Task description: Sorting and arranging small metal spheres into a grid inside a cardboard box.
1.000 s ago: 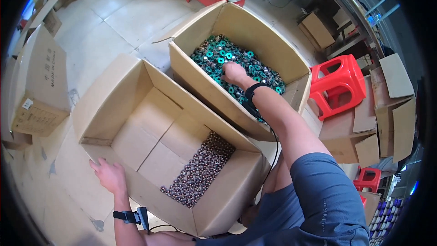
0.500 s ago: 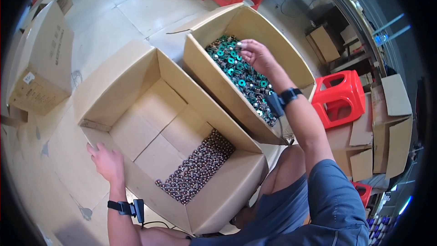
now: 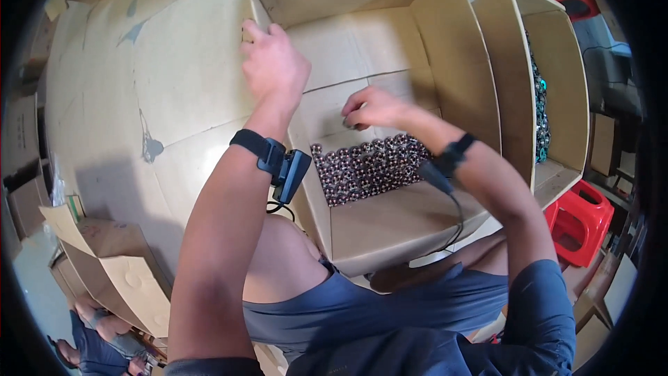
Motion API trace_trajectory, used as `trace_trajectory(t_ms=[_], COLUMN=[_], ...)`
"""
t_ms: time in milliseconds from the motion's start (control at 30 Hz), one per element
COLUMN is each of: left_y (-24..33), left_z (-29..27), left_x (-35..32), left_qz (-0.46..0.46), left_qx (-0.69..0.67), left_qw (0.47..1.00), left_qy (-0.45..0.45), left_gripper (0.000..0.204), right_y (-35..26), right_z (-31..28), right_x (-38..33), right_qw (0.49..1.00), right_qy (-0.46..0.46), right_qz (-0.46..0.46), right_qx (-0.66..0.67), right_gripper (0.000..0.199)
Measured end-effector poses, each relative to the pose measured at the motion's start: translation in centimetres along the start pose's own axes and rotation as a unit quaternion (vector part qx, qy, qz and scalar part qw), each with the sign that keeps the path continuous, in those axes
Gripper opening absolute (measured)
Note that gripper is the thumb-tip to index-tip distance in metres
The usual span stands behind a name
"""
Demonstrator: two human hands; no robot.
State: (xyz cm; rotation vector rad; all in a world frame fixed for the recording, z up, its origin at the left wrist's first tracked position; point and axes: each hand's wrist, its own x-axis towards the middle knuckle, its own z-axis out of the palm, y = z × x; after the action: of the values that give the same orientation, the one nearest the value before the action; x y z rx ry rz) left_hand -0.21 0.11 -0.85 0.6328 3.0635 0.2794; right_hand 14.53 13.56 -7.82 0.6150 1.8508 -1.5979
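We look down into a large open cardboard box point(image 3: 390, 223) that stands right in front of our knees. Our left hand point(image 3: 273, 63) rests on the top of its left wall, with the fingers curled over the cardboard edge, so it holds the box and nothing else. Our right hand point(image 3: 372, 108) hangs inside the box, above the floor of it, and the fingertips are bunched narrowly together and point to the left and down. They may pinch one small piece, but we cannot tell this, because the fingers hide it.

The small dark round pieces point(image 3: 369, 163) lie in a layer on the box floor, just below and toward us from the right fingertips. The layer is long from left to right, across the near part of the floor, and the far part of the floor is bare cardboard. The right hand is clearly nearer to them than the left one.

To the right stands a second cardboard box point(image 3: 518, 83), wall against wall with the first. Inside it we see a pile of dark green pieces point(image 3: 540, 108). A red plastic stool point(image 3: 581, 219) stands near its close corner.
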Motion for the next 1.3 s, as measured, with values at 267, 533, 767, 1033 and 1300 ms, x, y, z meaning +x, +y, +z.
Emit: trace_trajectory(t_ms=[267,533,767,1033,1300], left_y=[-0.1,-0.3,0.3,-0.3,-0.3], left_z=[-0.8,0.2,-0.6,-0.1,0.2], left_x=[-0.3,-0.3,-0.3,-0.1,-0.1], left_qz=[-0.015,0.002,-0.016,-0.006,0.000], left_qx=[0.000,0.024,0.034,0.007,0.015], left_qw=[0.999,1.000,0.999,1.000,1.000], left_qy=[-0.048,0.008,-0.013,-0.011,0.004], left_gripper=[0.028,0.027,0.027,0.028,0.029], right_y=[3.9,3.9,3.4,3.0,4.4], right_z=[7.2,8.1,7.8,4.9,4.4], right_x=[8.9,10.0,9.2,8.4,6.9], right_qw=[0.986,0.973,0.942,0.958,0.925], right_qy=[-0.006,-0.008,-0.043,-0.057,-0.055], right_qz=[0.014,-0.034,-0.155,-0.055,-0.111], right_qx=[-0.168,-0.227,-0.295,-0.276,-0.360], right_gripper=[0.027,0.024,0.028,0.023,0.022])
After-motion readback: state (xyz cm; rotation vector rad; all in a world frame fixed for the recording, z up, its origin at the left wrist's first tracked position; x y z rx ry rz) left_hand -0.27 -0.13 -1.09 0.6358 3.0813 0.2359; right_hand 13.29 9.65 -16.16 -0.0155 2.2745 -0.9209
